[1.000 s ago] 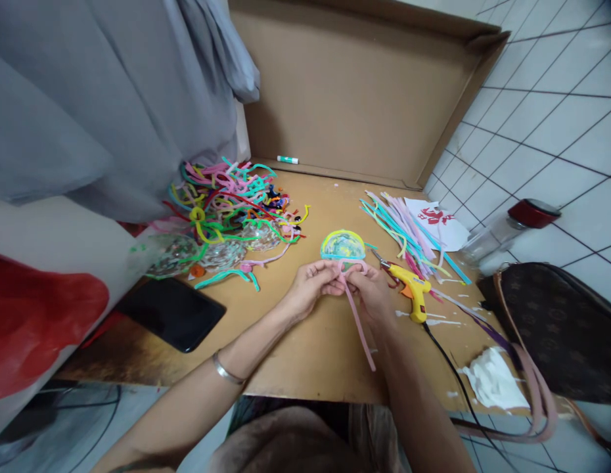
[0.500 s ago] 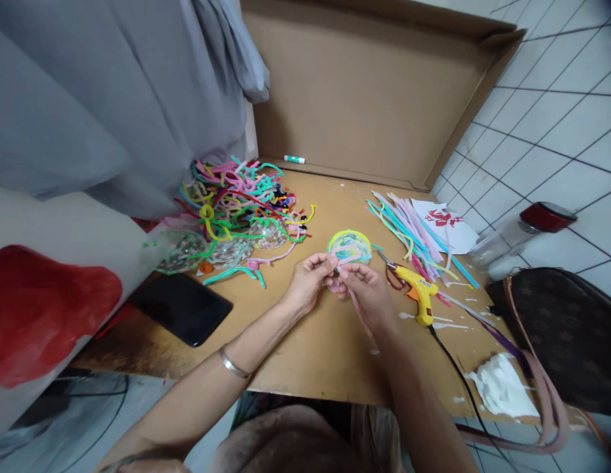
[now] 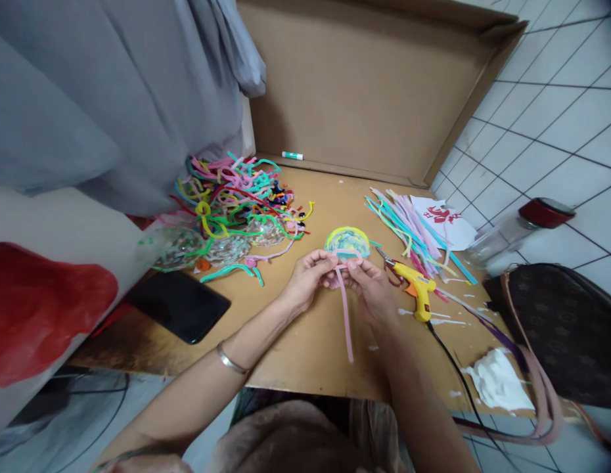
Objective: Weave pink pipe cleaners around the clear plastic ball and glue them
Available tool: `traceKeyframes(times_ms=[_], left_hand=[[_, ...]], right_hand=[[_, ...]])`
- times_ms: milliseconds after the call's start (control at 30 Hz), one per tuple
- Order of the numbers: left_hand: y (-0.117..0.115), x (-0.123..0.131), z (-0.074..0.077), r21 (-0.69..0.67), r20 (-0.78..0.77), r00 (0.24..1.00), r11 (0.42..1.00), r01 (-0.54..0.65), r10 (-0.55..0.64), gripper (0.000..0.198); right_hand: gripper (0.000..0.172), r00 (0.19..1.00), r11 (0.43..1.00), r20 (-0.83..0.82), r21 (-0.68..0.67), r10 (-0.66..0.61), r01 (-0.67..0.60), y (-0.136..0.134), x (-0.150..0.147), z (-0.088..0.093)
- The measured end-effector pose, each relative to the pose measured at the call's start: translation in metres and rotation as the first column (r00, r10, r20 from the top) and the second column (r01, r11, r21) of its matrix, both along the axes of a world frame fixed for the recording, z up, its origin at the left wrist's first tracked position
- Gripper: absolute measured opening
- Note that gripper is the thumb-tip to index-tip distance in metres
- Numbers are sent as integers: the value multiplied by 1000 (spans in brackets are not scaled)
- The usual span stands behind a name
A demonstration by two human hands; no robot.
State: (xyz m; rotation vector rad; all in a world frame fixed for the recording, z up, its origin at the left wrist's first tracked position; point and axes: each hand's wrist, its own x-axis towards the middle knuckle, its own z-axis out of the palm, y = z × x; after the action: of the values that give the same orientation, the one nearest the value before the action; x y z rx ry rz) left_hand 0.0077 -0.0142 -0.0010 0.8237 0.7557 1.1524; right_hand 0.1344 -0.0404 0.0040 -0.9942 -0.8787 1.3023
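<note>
My left hand [image 3: 311, 277] pinches a pink pipe cleaner [image 3: 345, 322] that is bent into a flattened loop at its top. My right hand [image 3: 372, 284] grips the right side of the same loop, fingers closed. One straight end of the pipe cleaner hangs down between my hands toward the table's front edge. Just beyond the fingers lies a round disc [image 3: 349, 235] with a yellow rim and a mottled green and blue middle, partly hidden by the loop. A yellow hot glue gun [image 3: 418, 286] rests to the right of my right hand.
A tangled heap of coloured pipe cleaners [image 3: 236, 190] sits at the left, near a black phone [image 3: 182, 306]. Straight pipe cleaners [image 3: 408, 226] lie at the back right. A clear bottle [image 3: 507, 233], a brown bag [image 3: 556, 328] and crumpled white tissue [image 3: 500, 380] line the right side.
The pink pipe cleaner's loose end now hangs straight down between my hands instead of running along my right hand. My right hand has shifted slightly right, and the loop shows wider.
</note>
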Motion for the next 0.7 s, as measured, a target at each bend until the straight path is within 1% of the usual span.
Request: traceKeyframes(times_ms=[233, 333, 400, 467, 500, 533, 567, 633, 700], left_hand=[[-1, 1, 3, 21, 0, 998, 998, 56, -56, 40], [-2, 2, 0, 52, -52, 997, 996, 68, -65, 38], [-2, 1, -2, 92, -142, 989, 995, 42, -29, 34], [-3, 0, -3, 210, -275, 956, 977, -41, 99, 28], [-3, -2, -3, 303, -344, 920, 950, -80, 187, 24], [-3, -4, -2, 409, -405, 871, 907, -99, 278, 21], [-3, -6, -2, 510, -454, 816, 855, -92, 358, 17], [-3, -9, -2, 656, -511, 722, 754, -22, 466, 10], [-2, -11, -2, 724, -536, 670, 688, 52, 514, 10]], right_hand=[[33, 998, 998, -37, -29, 57, -58, 2, 5, -3], [34, 1000, 999, -11, -27, 26, -27, 2, 3, -3], [33, 998, 1000, 55, -2, -26, 26, 1, 1, -2], [31, 991, 999, 128, 31, -45, 41, -1, -1, -2], [30, 987, 999, 159, 44, -36, 29, -2, -2, -2], [31, 983, 999, 185, 52, -16, 7, -3, -4, -2], [33, 979, 998, 205, 54, 9, -21, -4, -5, -1], [36, 972, 997, 234, 55, 35, -49, -5, -7, 1], [36, 961, 997, 275, 50, 42, -57, -6, -9, 4]])
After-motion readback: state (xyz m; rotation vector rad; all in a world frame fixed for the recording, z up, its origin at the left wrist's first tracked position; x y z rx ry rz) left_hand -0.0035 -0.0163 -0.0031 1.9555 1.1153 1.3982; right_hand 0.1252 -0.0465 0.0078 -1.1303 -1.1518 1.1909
